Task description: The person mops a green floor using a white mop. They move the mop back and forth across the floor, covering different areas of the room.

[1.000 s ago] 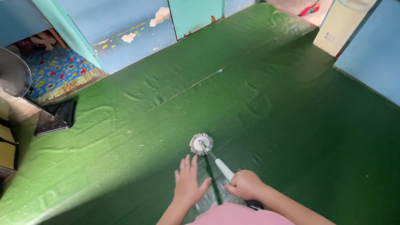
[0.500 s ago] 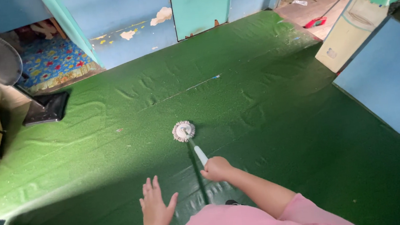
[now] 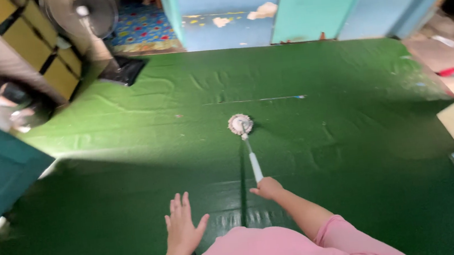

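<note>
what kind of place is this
Probably a room in a lived-in home: green sheet flooring, peeling blue walls, a standing fan and a patterned mat in the next room. The right hand holds a mop.

No boxes, labels, signs or screens show here, only a green floor, blue walls and a mop.

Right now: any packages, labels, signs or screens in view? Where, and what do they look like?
None that I can make out: no package, label, sign or screen.
Right hand: grips a mop handle, white, its round pale head on the green floor mat.
Left hand: open, empty, above the mat.
Fan: top left, round, dark base.
</note>
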